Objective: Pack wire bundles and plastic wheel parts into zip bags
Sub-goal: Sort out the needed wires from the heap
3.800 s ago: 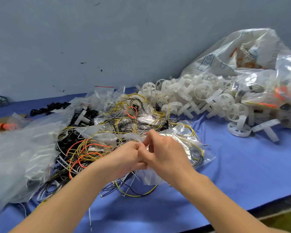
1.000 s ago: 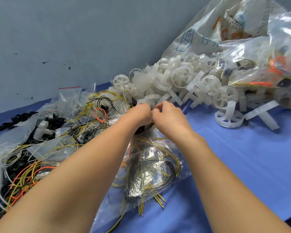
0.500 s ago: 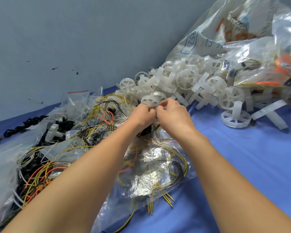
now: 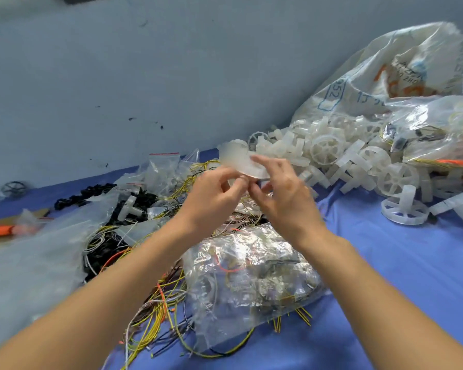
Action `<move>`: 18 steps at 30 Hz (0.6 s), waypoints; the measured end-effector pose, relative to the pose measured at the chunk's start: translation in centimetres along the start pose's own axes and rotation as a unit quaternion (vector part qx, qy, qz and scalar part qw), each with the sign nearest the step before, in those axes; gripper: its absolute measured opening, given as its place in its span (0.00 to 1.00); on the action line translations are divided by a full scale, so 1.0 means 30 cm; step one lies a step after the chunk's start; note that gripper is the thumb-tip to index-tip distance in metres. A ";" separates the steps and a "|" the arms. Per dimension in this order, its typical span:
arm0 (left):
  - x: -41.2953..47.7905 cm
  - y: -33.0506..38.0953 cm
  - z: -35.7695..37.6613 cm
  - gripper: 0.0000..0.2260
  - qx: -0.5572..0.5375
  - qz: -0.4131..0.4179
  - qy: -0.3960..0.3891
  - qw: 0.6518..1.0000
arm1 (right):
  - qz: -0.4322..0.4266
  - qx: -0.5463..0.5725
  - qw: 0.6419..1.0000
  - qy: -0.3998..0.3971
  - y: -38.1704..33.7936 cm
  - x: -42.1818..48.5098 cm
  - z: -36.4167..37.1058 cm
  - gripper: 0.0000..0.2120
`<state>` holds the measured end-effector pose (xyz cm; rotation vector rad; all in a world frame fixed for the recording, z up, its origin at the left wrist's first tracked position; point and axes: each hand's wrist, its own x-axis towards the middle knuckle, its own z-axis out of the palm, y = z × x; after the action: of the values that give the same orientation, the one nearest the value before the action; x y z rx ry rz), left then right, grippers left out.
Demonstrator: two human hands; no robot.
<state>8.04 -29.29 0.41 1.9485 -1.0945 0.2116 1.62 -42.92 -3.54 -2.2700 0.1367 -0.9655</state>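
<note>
Fingers (image 4: 241, 180) pinching wheel part (image 4: 238, 161), blurred

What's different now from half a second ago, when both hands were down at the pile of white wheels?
Both hands have lifted off the pile: the left hand and right hand now hold a blurred white plastic wheel part up between their fingertips. The filled zip bag of wires still lies on the blue cloth.

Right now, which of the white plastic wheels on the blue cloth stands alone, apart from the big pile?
The wheel at the right, lying flat on the blue cloth just in front of the pile. The others are heaped against one another.
</note>
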 end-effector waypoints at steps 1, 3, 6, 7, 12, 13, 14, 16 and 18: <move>-0.029 0.000 -0.043 0.09 0.009 0.002 0.006 1.000 | -0.020 -0.019 1.000 -0.010 -0.022 -0.006 0.010 0.22; -0.099 -0.011 -0.120 0.07 0.023 0.006 -0.001 1.000 | -0.055 -0.075 0.996 -0.012 -0.064 -0.022 0.030 0.18; -0.218 -0.044 -0.201 0.07 0.046 -0.011 -0.005 0.999 | -0.066 -0.104 0.992 -0.012 -0.144 -0.057 0.063 0.18; -0.254 -0.056 -0.217 0.07 0.040 -0.016 0.014 0.999 | -0.057 -0.097 0.993 -0.024 -0.169 -0.070 0.076 0.19; -0.391 -0.115 -0.258 0.05 -0.113 -0.106 0.132 0.979 | -0.075 -0.082 0.986 -0.125 -0.270 -0.139 0.137 0.29; -0.404 -0.135 -0.271 0.06 -0.133 -0.139 0.148 0.970 | -0.073 -0.080 0.983 -0.150 -0.273 -0.149 0.144 0.31; -0.413 -0.155 -0.285 0.07 -0.153 -0.183 0.157 0.958 | -0.072 -0.079 0.979 -0.173 -0.270 -0.159 0.149 0.30; -0.427 -0.190 -0.314 0.09 -0.204 -0.287 0.146 0.925 | -0.103 -0.105 0.966 -0.214 -0.251 -0.172 0.155 0.19; -0.433 -0.210 -0.335 0.11 -0.249 -0.370 0.113 0.888 | -0.166 -0.138 0.940 -0.262 -0.235 -0.182 0.154 0.18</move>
<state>7.55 -12.25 -3.94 1.6734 -0.1645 -0.2409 -0.28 -33.17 -4.91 -2.7900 -0.3758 -0.4812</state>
